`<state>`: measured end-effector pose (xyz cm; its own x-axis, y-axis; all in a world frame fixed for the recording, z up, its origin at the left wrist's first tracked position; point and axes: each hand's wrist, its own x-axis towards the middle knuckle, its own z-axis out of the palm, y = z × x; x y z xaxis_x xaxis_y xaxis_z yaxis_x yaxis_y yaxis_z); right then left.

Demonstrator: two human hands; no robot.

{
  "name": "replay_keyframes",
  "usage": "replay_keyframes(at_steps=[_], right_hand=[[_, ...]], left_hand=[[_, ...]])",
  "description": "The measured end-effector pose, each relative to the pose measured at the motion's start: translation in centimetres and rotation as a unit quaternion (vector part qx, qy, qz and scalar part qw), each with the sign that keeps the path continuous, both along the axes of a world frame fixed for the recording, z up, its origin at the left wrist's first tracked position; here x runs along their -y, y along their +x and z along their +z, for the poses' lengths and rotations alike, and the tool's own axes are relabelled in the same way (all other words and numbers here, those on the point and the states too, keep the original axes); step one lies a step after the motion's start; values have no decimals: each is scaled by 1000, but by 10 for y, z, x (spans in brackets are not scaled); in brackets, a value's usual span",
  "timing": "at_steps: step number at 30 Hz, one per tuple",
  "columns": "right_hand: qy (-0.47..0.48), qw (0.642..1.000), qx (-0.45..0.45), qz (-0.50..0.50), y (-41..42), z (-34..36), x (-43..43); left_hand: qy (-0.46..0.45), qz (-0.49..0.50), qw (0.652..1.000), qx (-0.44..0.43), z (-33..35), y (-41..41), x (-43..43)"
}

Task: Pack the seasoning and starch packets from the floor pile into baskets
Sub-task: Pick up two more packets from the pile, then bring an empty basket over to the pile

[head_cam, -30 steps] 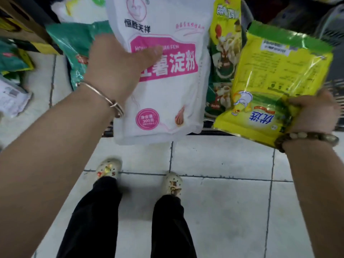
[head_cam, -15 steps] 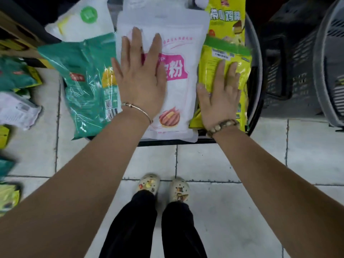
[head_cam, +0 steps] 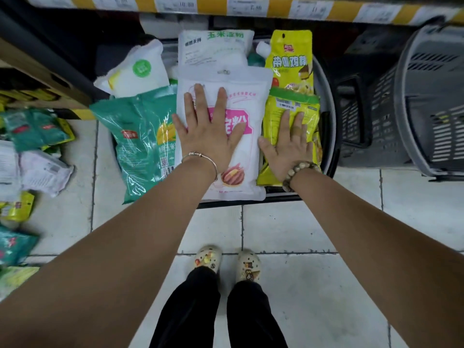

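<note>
Your left grip (head_cam: pixel 209 136) lies flat, palm down, fingers straight and spread, on the white plastic starch pouch with the pink label (head_cam: pixel 247 96). Your right grip (head_cam: pixel 288 146) is just as flat and spread on the yellow plastic seasoning packet with the green top band (head_cam: pixel 310 109), just beside that pouch.

You stand on a white tiled floor (head_cam: pixel 288 234). To your right sits a grey slatted plastic basket (head_cam: pixel 426 109). Both pressed packets lie in the dark round-cornered basket (head_cam: pixel 329 146) straight ahead of you, the white pouch reaching over its near rim. A green plastic corn-starch bag (head_cam: pixel 140 141) touches the pouch's left edge and hangs out over the floor. Behind lie a white packet with green lettering (head_cam: pixel 216 46), a tall yellow packet (head_cam: pixel 292 61) and a white pouch with a green round mark (head_cam: pixel 138 69). The floor pile of green, white and yellow packets (head_cam: pixel 32 156) is at your far left, well apart from the basket. You wear a thin silver bangle (head_cam: pixel 200 156) on your left wrist and a brown bead bracelet (head_cam: pixel 298 172) on your right.
</note>
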<state>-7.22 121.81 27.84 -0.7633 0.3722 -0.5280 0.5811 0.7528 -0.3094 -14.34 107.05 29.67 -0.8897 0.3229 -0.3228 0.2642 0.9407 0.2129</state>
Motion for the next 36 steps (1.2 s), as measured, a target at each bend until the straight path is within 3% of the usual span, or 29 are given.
replay_keyframes(at_steps=[5,11,19,25,36], right_hand=[[-27,999,5,-15,5,28,-3],[-44,997,-60,-34,17,93,13],[-73,982,-143,-101,43,232,30],[-49,973,-194,-118,82,322,33],[-69,920,-300,-245,200,422,29]], left_hand=[[-36,-37,998,48,39,-11,10],[90,45,993,64,103,9,29],[270,166,944,88,233,35,52],[345,135,920,125,332,72,44],[349,-15,929,126,436,112,65]])
